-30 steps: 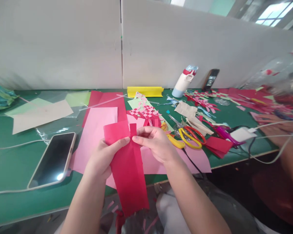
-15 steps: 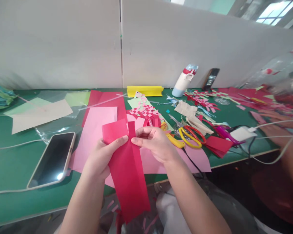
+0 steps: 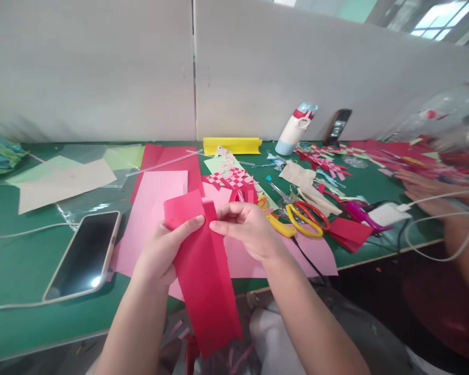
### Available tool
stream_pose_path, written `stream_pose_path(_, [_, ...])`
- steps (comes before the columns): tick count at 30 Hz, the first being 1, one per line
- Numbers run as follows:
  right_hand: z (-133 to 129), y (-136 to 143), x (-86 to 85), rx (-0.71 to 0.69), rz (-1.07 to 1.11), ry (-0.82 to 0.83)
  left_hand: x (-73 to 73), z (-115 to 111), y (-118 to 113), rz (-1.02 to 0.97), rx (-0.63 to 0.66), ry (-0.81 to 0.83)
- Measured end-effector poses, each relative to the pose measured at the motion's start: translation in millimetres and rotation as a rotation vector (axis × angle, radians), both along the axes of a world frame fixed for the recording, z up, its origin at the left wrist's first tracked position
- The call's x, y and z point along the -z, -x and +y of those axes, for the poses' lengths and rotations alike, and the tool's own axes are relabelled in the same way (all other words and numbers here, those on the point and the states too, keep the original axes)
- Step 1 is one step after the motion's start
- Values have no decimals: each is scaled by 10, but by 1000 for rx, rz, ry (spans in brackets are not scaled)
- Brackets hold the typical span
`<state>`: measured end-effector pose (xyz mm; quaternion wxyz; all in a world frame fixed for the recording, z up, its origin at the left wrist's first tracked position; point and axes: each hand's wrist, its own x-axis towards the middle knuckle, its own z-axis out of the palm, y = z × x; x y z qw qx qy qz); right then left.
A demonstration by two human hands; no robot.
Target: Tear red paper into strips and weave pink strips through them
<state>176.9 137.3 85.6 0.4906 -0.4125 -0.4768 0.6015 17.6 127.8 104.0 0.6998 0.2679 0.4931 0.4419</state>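
Note:
A long sheet of red paper (image 3: 205, 291) hangs between my hands over the table's front edge, partly torn or slit down from the top near its right side. My left hand (image 3: 164, 247) is closed on the wider left part, thumb on the front face. The narrow right part, whose top bends over and shows a pale pink edge, is pinched between the thumb and fingers of my right hand (image 3: 244, 226). Both thumbs nearly meet at the split. Behind the sheet lie pink paper (image 3: 148, 219) and a larger red sheet (image 3: 175, 156).
On the left lies a phone (image 3: 84, 255) with a white cable. Yellow scissors (image 3: 303, 221), a yellow-handled tool (image 3: 280, 226) and a purple device (image 3: 361, 213) lie right. Behind stand a bottle (image 3: 292, 133) and yellow folded paper (image 3: 232, 146). A co-worker's hand (image 3: 426, 187) is at far right.
The top of the narrow red part has folded over, now showing a pale edge. My hands have barely moved. The co-worker's hand at far right has shifted slightly.

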Motion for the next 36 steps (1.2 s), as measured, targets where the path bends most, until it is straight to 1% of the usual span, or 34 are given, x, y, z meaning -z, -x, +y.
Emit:
stream_pose_path(3, [6, -3, -5, -3, -14, 28, 2, 7, -2, -2, -7, -19])
stream_pose_path(7, [15, -6, -7, 25, 24, 27, -4, 15, -16, 4, 21, -64])
stream_pose_path(14, [24, 0, 15, 32, 44, 9, -40, 0, -31, 27, 25, -38])
stream_pose_path(21, [17, 26, -5, 32, 85, -28, -29, -2, -23, -14, 30, -52])
stream_pose_path(29, [9, 1, -9, 5, 57, 54, -30, 4, -22, 15, 16, -29])
stream_pose_path(36, [11, 6, -3, -19, 82, 0, -57, 10, -13, 42, 18, 13])
